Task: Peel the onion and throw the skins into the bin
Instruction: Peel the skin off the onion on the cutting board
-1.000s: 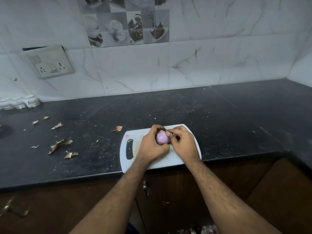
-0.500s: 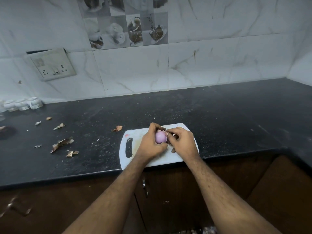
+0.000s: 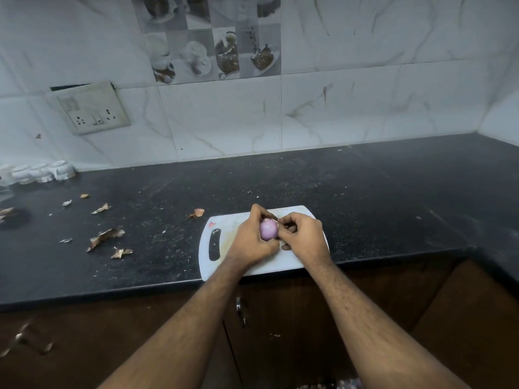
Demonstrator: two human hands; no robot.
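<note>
A small pink-purple onion (image 3: 267, 228) is held just above a white cutting board (image 3: 224, 245) at the counter's front edge. My left hand (image 3: 250, 240) cups it from the left and below. My right hand (image 3: 303, 237) presses against its right side, with thumb and fingertips pinched at the onion's top edge. Whether a strip of skin lies between those fingertips is too small to tell. Dry brown skins (image 3: 105, 237) lie scattered on the black counter to the left. At the bottom edge, below the counter, something light shows that may be the bin (image 3: 337, 384).
The black counter (image 3: 365, 206) runs into a corner at the right. One skin piece (image 3: 197, 212) lies just left of the board. White cups (image 3: 42, 172) stand at the back left under a wall socket (image 3: 92, 108). Brown cabinet doors with a handle (image 3: 240, 311) lie below.
The camera has tilted down a little. Both hands stay on the onion over the board, and the right fingertips have shifted slightly at its top.
</note>
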